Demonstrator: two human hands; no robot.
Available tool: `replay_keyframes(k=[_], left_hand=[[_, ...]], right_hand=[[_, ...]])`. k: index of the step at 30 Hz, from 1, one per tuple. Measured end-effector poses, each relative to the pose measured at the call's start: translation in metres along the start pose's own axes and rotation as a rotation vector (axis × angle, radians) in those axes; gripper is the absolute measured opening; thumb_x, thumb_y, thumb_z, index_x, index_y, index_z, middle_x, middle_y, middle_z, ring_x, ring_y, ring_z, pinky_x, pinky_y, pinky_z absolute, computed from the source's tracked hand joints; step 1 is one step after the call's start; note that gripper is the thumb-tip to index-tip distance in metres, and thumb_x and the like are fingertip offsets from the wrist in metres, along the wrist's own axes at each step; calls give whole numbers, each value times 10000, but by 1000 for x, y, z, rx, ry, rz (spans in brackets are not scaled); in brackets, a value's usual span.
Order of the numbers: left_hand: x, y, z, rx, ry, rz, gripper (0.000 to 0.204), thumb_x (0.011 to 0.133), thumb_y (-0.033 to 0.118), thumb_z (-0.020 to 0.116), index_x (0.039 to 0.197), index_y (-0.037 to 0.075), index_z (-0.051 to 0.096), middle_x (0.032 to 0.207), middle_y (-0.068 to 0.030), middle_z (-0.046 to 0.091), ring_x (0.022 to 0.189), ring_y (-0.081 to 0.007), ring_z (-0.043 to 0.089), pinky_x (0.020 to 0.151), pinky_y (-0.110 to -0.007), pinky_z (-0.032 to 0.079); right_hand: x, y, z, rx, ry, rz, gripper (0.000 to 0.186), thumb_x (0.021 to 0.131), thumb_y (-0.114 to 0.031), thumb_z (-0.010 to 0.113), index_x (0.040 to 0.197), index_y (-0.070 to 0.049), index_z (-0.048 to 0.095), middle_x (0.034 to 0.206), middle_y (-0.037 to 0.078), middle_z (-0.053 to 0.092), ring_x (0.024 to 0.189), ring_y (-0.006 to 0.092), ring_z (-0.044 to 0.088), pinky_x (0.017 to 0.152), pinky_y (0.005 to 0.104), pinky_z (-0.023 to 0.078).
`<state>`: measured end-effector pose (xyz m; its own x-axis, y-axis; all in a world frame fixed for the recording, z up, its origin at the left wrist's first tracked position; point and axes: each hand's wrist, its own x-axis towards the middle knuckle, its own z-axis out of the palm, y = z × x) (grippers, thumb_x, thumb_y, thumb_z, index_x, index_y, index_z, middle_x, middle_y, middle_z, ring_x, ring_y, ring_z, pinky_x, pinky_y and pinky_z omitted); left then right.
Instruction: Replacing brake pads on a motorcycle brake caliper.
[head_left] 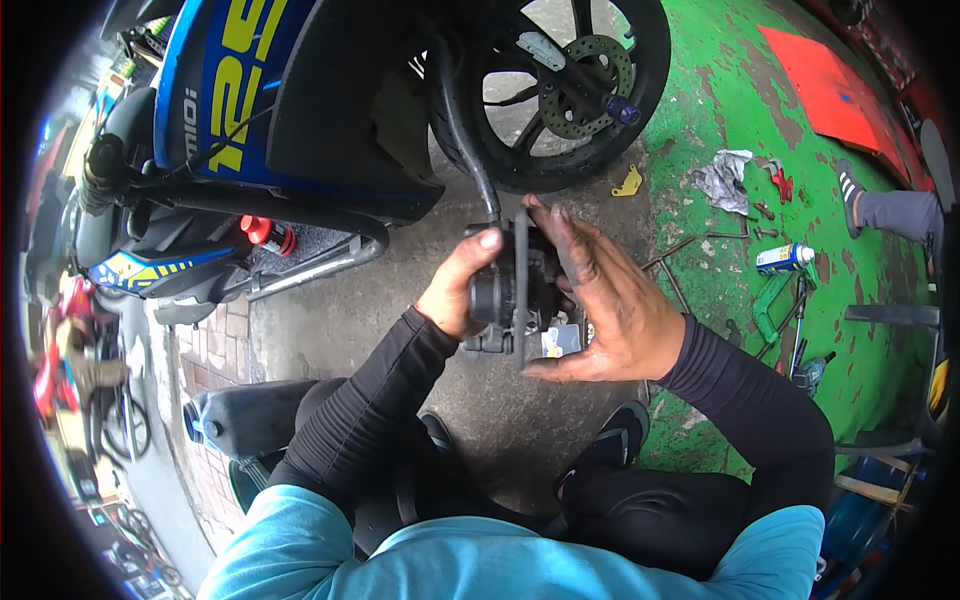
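Observation:
Between my two hands, in front of my chest, is a black mechanical part with a thin flat round plate seen edge-on. My left hand grips the dark body from the left, its thumb up near the top. On the other side, my right hand spans the plate, fingers at its upper edge and thumb at its lower edge. The right palm hides much of that side, so the part's exact kind is unclear. A small white and yellow box shows below, partly covered by the right hand.
A blue and black scooter with its front wheel stands ahead. On the green floor at right lie a crumpled rag, a spray can and several tools. A person's shoe is beyond. A dark jug sits left.

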<state>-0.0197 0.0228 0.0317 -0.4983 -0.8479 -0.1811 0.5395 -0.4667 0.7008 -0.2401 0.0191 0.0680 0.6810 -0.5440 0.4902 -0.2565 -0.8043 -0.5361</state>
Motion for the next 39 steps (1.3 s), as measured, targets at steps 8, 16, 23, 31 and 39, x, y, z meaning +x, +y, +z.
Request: replay_keyframes(k=[8,16,23,31,39], left_hand=[[2,-10,-18,-181,29,92,680,939,513,641,1338,-33,571,1180,-185,702,1008,-276,726,917,-418,603],[1,-7,-2,-8,142,66,588,958,509,608,1267,10,623,1124,-161,720,994,-265,728,925,-408,600],[1,-3,-6,-21,60,8,591,959,466,631,1315,-3,583,1137,-158,703,988,-255,727,881,-400,613],[-2,0,-1,52,76,-13,644,951,491,637,1312,-37,558,1094,-201,693,974,-305,738,857,-419,628],[0,10,14,460,232,117,515,987,350,693,1307,-20,532,1159,-109,646,1060,-147,630,913,-288,516]], right_hand=[[5,-3,-3,-18,19,28,1314,637,-476,917,1612,18,188,1556,258,359,1371,432,436,1151,505,377],[10,-3,0,-35,15,22,1307,644,-515,905,1612,11,202,1537,260,364,1363,430,431,1152,521,366],[7,0,3,-15,15,30,1287,647,-501,912,1605,12,222,1503,260,390,1351,427,440,1142,523,378],[8,3,9,53,65,13,1266,602,-373,956,1581,13,251,1439,259,421,1302,431,486,1113,526,411],[-3,15,9,56,93,26,1230,588,-317,950,1560,13,272,1451,259,411,1315,431,475,1117,520,420]])
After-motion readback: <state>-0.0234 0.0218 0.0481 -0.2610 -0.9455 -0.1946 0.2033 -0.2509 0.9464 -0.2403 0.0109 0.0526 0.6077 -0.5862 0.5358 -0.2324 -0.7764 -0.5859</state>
